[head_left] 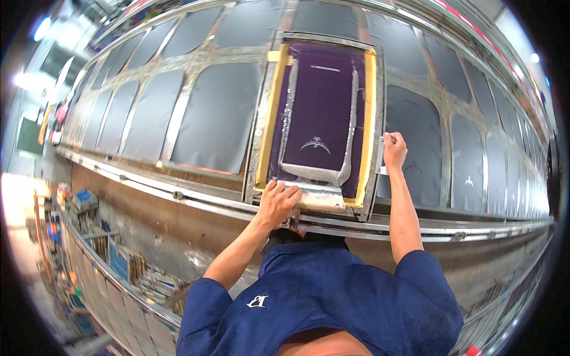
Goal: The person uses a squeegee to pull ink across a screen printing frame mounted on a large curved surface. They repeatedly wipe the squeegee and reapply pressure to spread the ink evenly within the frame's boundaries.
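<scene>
— Where are the two hands?

— The left hand [279, 200] is clenched around the handle of a squeegee [314, 199], a pale bar smeared with whitish paste, at the near edge of the counter [196, 199]. The right hand [394, 149] is up on the right side rail of the printing screen frame [371, 107], fingers curled on it, grasping its metal edge.

— And the screen itself?

— The frame lies flat on the long counter, straight ahead of the person, with its near end touching the counter's front rail [178, 194]. Yellow tape runs along its left and right inner edges. The mesh [323, 89] inside is dark purple, with a small pale fan-like design low in the middle and a thin ridge of silvery paste outlining a tall rectangle.

— Where is the squeegee relative to that?

— At the near end of the mesh, lying across it just below the design, beside the near frame bar.

— What else is on the counter?

— Rows of dark grey fabric panels [217, 115] laid flat on both sides of the frame, running towards both far ends. Some on the right carry a small pale print [469, 181].

— Below the counter?

— On the left, a lower shelf [113, 261] cluttered with coloured items, too small to tell apart.
</scene>
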`<state>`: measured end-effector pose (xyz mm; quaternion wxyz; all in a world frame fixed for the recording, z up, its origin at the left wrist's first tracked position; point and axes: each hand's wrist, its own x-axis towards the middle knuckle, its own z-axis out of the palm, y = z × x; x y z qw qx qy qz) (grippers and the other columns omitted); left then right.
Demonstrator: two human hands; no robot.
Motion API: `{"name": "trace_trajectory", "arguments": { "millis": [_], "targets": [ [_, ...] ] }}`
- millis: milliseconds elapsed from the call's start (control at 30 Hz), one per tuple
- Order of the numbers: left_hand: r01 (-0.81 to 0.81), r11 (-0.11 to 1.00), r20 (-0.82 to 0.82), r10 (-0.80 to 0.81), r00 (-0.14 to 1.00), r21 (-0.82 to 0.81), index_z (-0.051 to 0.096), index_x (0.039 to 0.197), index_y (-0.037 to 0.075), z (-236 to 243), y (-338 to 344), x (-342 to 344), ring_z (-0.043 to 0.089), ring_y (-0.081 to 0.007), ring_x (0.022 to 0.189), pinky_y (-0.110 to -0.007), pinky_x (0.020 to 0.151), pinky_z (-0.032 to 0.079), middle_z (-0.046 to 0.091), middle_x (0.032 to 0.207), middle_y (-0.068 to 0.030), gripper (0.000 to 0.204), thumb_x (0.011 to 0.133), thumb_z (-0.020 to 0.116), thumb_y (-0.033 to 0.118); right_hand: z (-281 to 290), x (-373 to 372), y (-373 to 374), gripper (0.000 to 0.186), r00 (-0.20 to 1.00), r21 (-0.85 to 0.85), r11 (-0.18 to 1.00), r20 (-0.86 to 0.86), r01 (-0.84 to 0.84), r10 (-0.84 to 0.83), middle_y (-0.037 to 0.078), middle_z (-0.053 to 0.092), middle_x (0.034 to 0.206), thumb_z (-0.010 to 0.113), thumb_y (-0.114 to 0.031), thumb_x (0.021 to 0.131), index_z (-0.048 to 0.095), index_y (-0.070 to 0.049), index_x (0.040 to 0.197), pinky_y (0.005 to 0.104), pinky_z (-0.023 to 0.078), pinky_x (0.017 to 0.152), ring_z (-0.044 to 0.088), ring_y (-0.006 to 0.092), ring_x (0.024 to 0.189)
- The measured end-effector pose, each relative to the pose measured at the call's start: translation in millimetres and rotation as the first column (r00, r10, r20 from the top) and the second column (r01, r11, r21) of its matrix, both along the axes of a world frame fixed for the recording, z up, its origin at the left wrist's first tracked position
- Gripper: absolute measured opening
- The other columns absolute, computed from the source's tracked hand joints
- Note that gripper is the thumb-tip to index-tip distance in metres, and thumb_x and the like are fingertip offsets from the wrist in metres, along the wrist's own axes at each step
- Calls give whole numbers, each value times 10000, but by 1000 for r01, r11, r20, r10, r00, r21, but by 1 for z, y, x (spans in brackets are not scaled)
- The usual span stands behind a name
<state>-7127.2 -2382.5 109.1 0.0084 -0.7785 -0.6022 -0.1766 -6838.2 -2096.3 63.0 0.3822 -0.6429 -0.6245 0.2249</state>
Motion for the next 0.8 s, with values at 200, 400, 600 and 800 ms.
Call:
{"name": "trace_trajectory", "arguments": {
  "millis": [200, 400, 600, 800],
  "targets": [
    [24, 999, 21, -23, 1000, -47, 680, 1033, 112, 2, 37, -6, 586, -196, 835, -367, 769, 413, 697, 1068, 21, 419, 628, 702, 8, -19, 0, 6, 231, 998, -141, 990, 60, 15, -7, 166, 722, 852, 667, -278, 942, 672, -47, 924, 439, 525, 736, 719, 369, 822],
    [3, 996, 1, -3, 1000, 90, 683, 925, 107, -27, 169, -54, 612, -198, 818, -367, 761, 412, 718, 998, 4, 219, 745, 617, 2, 4, 2, 12, 178, 981, -329, 941, 149, -73, 128, 161, 732, 913, 681, -256, 936, 688, -78, 928, 442, 530, 770, 716, 371, 890],
    [24, 991, -46, -18, 999, 132, 747, 972, 150, -40, 370, -115, 680, -248, 883, -417, 843, 484, 773, 1013, -20, 294, 703, 743, 32, 45, -35, 109, 347, 904, -140, 914, 151, -381, 400, 144, 693, 1183, 765, -317, 890, 701, -52, 1106, 441, 489, 996, 643, 327, 1130],
    [41, 966, 147, -4, 989, -254, 781, 919, 119, 16, 457, -138, 675, -362, 716, -446, 693, 522, 676, 696, -142, 301, 688, 899, 272, 96, -153, 236, 498, 573, -205, 665, 367, -718, 733, 154, 712, 1160, 782, -470, 829, 710, -93, 1147, 443, 492, 1012, 637, 340, 1147]
  ]
}}
